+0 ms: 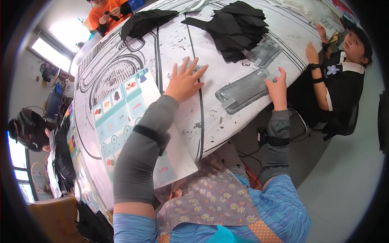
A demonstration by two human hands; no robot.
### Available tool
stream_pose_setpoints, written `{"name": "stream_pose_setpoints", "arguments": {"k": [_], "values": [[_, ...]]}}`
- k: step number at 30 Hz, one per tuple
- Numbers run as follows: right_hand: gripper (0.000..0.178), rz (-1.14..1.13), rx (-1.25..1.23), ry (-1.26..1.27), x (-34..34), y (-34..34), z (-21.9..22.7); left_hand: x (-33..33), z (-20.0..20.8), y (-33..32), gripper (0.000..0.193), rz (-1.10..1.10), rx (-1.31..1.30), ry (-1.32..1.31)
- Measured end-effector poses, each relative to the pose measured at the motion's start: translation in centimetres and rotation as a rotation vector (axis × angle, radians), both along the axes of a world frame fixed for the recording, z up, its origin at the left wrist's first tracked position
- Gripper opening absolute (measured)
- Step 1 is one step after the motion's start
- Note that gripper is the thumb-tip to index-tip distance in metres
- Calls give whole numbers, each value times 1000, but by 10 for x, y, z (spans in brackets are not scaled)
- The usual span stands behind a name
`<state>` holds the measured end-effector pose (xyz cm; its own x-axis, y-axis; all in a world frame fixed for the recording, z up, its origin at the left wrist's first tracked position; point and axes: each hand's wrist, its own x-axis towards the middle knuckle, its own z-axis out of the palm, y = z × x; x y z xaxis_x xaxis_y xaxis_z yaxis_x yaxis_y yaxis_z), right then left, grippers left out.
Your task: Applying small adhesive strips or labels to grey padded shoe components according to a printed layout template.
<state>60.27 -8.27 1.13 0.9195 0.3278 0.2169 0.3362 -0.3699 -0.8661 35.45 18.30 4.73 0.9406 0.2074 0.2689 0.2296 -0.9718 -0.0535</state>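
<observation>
My left hand (187, 82) is spread open, palm down, over the white table cover, just beyond a printed picture sheet (152, 117). It holds nothing. My right hand (277, 88) is curled at the right end of a long, flat grey pad (241, 92), thumb against its edge; the other fingers are partly hidden. A lighter tab or piece of tape sits near the pad's left end. Behind it lies a smaller grey pad (265, 52), also with a light tab. Farther back, a fanned heap of black fabric pieces (235, 30) spreads across the table.
A second pile of black cloth (148, 22) lies at the far left. At the right sits a person in black (342, 77), hands at the table edge. Another person in orange (107, 16) handles something dark at the far side. A cardboard box (54, 218) stands lower left.
</observation>
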Motion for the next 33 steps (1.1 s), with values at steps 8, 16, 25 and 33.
{"name": "stream_pose_setpoints", "arguments": {"k": [8, 16, 25, 33], "values": [[66, -122, -228, -445, -3, -2, 2, -121, 83, -42, 64, -35, -139, 15], [13, 355, 211, -149, -141, -7, 39, -302, 104, -100, 40, 319, -712, 262], [27, 1097, 18, -265, -291, 41, 36, -470, -6, -136, 37, 1577, -476, -550], [29, 1034, -41, -236, -298, 47, 23, -466, -14, -146, 40, 1546, -559, -578]]}}
